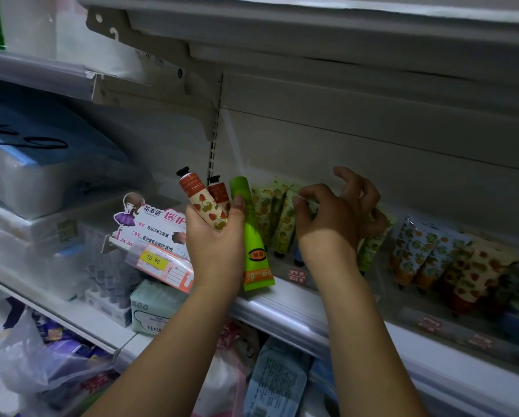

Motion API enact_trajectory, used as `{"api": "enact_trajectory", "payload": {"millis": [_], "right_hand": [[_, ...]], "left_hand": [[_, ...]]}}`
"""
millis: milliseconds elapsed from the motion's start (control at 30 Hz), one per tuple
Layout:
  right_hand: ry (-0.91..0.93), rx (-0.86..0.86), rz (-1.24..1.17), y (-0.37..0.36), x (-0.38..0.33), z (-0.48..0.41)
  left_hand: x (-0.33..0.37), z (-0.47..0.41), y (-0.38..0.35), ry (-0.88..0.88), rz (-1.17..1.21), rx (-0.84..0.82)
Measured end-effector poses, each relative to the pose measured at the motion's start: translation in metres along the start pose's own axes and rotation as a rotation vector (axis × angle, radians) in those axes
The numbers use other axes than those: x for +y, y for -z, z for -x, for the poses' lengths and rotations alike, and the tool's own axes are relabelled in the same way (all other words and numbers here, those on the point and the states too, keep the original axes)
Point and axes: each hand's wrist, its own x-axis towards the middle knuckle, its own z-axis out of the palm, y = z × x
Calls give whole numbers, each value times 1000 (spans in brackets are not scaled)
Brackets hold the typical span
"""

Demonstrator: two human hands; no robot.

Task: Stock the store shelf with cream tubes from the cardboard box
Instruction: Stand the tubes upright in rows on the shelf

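Stocking is judged partly done: patterned cream tubes [278,218] are already stood on the shelf [297,308], while three more are clamped in the left hand [214,233] just left of them. The right hand [333,219], fingers spread and curled, is laid against the shelved row; the cardboard box is out of view.

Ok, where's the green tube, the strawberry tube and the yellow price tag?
Green tube [253,236], head view, middle of its body.
Strawberry tube [202,203], head view, its printed body.
Yellow price tag [153,259], head view, on the numbers.
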Motion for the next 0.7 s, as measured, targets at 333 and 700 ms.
{"api": "enact_trajectory", "payload": {"millis": [333,700], "right_hand": [[151,53,16,-6,-16,-4],[473,-298,326,-8,-44,-41]], "left_hand": [[-2,-2,-1,18,34,197],[-4,-2,-2,12,38,220]]}}
